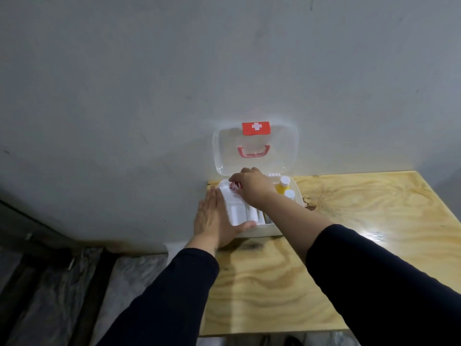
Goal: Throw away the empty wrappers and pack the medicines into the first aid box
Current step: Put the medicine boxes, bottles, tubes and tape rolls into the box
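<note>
Fingers of our right hand (252,187) pinch a small red-and-white packet (234,187) over the open first aid box (262,232), our flat left hand (214,218) steadying its side, so next we release it inside.

Glossy clear plastic lid (287,148), white plastic first aid box (262,231), smooth grained plywood table (349,216), matt grey wall (149,83)

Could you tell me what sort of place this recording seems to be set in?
Probably a plain room in a home or workshop: a bare plywood table pushed against an unpainted grey wall, with an open first aid box on it.
</note>
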The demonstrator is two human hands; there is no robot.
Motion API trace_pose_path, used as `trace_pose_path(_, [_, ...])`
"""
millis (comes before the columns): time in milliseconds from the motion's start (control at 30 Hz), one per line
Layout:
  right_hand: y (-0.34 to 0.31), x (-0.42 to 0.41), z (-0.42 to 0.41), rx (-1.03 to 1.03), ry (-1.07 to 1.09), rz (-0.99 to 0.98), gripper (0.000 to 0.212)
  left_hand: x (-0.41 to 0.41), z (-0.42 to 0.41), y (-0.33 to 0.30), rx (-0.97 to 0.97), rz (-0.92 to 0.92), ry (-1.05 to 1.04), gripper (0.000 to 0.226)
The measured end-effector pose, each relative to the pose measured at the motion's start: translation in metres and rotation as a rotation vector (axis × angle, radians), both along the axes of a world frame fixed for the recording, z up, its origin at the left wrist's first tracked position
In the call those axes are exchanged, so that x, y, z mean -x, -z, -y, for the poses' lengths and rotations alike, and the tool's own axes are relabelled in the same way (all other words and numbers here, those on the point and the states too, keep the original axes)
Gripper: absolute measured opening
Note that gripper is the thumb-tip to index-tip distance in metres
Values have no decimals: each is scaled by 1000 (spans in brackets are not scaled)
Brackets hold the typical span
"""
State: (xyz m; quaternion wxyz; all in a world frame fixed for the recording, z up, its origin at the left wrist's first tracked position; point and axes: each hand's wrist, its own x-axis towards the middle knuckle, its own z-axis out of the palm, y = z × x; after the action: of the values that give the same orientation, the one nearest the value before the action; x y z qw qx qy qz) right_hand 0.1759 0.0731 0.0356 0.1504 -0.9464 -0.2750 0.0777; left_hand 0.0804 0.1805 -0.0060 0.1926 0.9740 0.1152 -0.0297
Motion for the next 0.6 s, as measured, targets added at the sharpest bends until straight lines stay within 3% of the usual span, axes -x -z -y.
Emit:
trace_pose_path(100, [2,-2,-6,45,23,-1,40,-1,-2,1,2,-4,15,129])
trace_pose_path(233, [-4,1,-6,-110,165,-32,36,-4,-3,2,-12,7,20,129])
trace_pose_path(600, [-1,29,-13,-284,253,-120,31,0,-3,-1,-21,-104,45,133])
